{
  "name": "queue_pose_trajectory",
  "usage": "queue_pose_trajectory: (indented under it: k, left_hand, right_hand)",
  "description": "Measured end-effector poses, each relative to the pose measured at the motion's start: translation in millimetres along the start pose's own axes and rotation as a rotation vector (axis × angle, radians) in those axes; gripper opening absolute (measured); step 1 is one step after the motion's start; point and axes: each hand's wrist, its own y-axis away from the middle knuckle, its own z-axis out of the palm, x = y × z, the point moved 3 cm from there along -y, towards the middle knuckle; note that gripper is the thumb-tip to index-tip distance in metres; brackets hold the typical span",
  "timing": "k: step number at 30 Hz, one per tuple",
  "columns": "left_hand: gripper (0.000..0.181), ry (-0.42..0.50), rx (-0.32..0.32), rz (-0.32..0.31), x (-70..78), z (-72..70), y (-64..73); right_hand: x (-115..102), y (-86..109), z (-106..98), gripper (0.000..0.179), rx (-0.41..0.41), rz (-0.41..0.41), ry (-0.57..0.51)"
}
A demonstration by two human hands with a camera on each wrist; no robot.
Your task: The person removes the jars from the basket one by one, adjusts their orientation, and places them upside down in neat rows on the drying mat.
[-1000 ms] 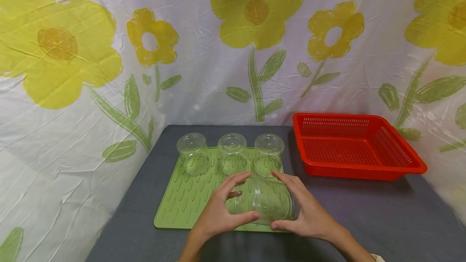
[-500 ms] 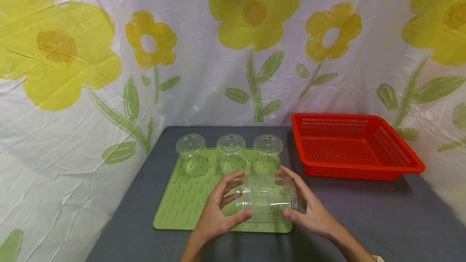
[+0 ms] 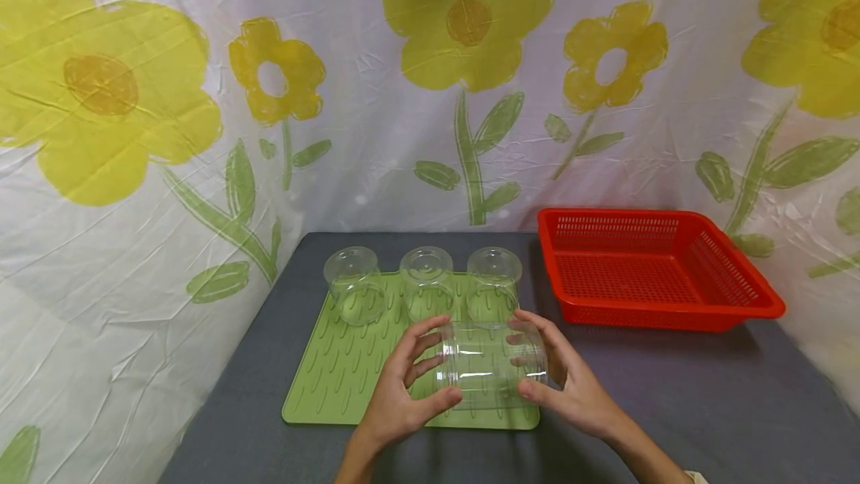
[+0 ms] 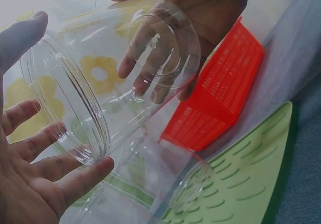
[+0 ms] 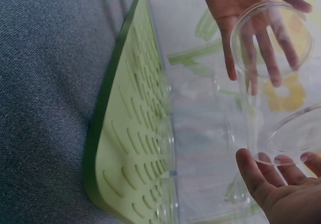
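A clear plastic jar [image 3: 490, 364] lies sideways in the air between my two hands, above the front right of the green ridged mat [image 3: 336, 387]. My left hand [image 3: 399, 398] holds its ridged rim end, thumb in front and fingers behind. At the round base end, my right hand [image 3: 581, 391] holds it with the thumb near and the fingers on the far side. In the left wrist view the jar [image 4: 115, 108] shows rings on its base. Three similar clear jars, a left one [image 3: 354, 286], a middle one [image 3: 428, 286] and a right one [image 3: 494, 282], stand in a row along the mat's back.
A red perforated plastic basket [image 3: 672, 312] stands on the dark grey table [image 3: 645, 364] at the back right. Behind and at the sides hangs a white curtain [image 3: 363, 95] printed with yellow flowers.
The held jar has turned from a slant to nearly level, side-on. My left hand has shifted slightly left along its rim end. The standing jars, mat and basket keep their places.
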Motion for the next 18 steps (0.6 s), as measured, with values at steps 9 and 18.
queue_pose_trajectory:
  k: [9,18]
  left_hand:
    - [0.092,-0.060,-0.004,0.043,-3.0,-1.2,1.6]
    - [0.101,-0.440,-0.029,0.083,9.3,1.5,-2.5]
  right_hand:
    - [-2.2,-1.1,-0.6,0.082,0.036,0.028,0.099]
    - [-1.2,-1.2,4.9,0.093,0.073,-0.008,0.307]
